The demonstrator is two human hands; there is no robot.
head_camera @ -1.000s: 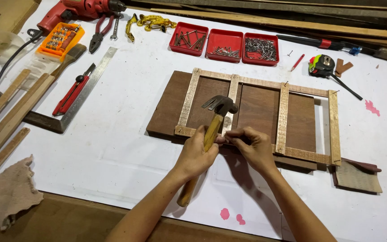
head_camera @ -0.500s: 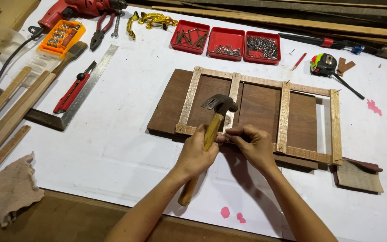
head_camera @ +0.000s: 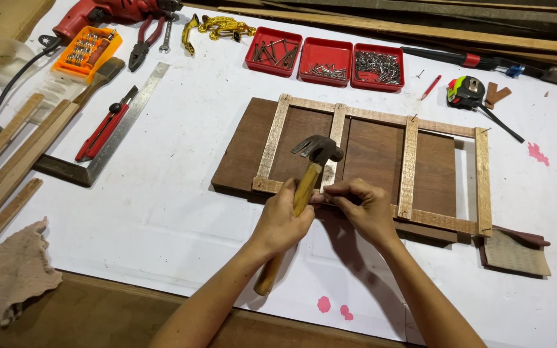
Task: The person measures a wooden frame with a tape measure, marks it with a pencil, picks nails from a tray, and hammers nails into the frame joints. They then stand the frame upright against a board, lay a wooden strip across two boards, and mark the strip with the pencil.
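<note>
The left hand (head_camera: 283,219) is wrapped around the claw hammer (head_camera: 304,187) while the right hand (head_camera: 362,207) pinches something tiny against the frame's (head_camera: 409,166) near rail, so short, light taps seem wise.

Bright, even light falls from above and a little behind the bench, so the white sheet (head_camera: 162,193) glows without harsh glare. Soft shadows trail under both forearms and beside the wooden frame (head_camera: 407,161). Focus stays sharp throughout; straight battens bow slightly toward the picture's edges.
</note>
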